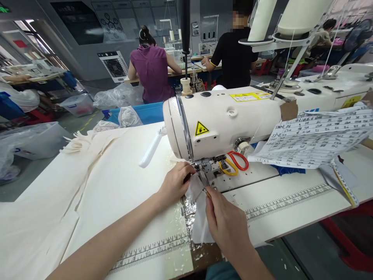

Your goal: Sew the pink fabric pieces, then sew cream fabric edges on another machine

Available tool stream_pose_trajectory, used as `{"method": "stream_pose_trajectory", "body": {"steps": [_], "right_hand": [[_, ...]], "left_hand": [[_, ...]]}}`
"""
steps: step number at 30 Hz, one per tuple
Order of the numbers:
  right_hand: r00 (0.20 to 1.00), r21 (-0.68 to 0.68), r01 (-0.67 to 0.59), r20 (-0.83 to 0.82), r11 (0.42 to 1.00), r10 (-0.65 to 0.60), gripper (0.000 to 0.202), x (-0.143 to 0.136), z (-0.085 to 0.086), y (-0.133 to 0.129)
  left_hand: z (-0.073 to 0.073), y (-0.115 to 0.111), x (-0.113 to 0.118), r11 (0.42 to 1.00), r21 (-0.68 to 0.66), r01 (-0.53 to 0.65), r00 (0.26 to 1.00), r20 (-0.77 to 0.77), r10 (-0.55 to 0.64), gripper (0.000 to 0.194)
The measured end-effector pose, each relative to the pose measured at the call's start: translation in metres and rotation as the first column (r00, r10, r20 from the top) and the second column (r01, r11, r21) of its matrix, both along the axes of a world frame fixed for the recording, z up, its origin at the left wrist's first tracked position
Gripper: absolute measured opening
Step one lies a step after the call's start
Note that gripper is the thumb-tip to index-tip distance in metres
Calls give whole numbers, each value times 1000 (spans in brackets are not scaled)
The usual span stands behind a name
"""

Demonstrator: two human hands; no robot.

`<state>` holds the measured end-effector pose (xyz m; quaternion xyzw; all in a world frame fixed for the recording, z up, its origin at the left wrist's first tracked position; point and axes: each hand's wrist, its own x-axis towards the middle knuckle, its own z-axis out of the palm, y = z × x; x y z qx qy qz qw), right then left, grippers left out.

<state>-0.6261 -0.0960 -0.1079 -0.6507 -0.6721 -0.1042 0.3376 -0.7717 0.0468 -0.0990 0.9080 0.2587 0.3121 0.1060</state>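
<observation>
A white sewing machine [221, 120] stands over the table, its needle area just in front of both hands. My left hand [176, 181] is closed beside the needle area, its fingers pressed on white fabric [194, 188]. Just right of it, my right hand [223, 212] is closed in a pinch at the metal parts below the machine head; what its fingertips grip is too small to make out. White fabric also hangs between the hands toward the table's front edge. Scissors with red and yellow handles [238, 161] lie behind my right hand.
Stacked cream fabric [58, 171] covers the table's left side. A white tube-shaped item [151, 149] lies left of the machine. Handwritten paper [314, 136] rests at the right, above a ruler strip [288, 202]. Thread cones [303, 17] stand above. Other people sit at machines beyond.
</observation>
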Motion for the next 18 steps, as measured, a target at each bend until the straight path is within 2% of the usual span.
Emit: {"method": "stream_pose_trajectory", "body": {"steps": [6, 10, 14, 18], "right_hand": [[1000, 14, 14, -16, 1000, -14, 32, 0, 0, 0], [999, 2, 25, -22, 1000, -25, 35, 0, 0, 1], [999, 3, 29, 14, 1000, -29, 37, -1, 0, 5], [997, 42, 55, 50, 998, -57, 35, 1, 0, -3]], "left_hand": [[3, 1, 0, 995, -83, 48, 995, 86, -41, 16], [1, 2, 0, 996, 39, 75, 992, 97, -79, 13], [1, 3, -1, 969, 213, 127, 992, 0, -130, 14], [8, 1, -6, 957, 199, 212, 976, -97, -197, 18]]}}
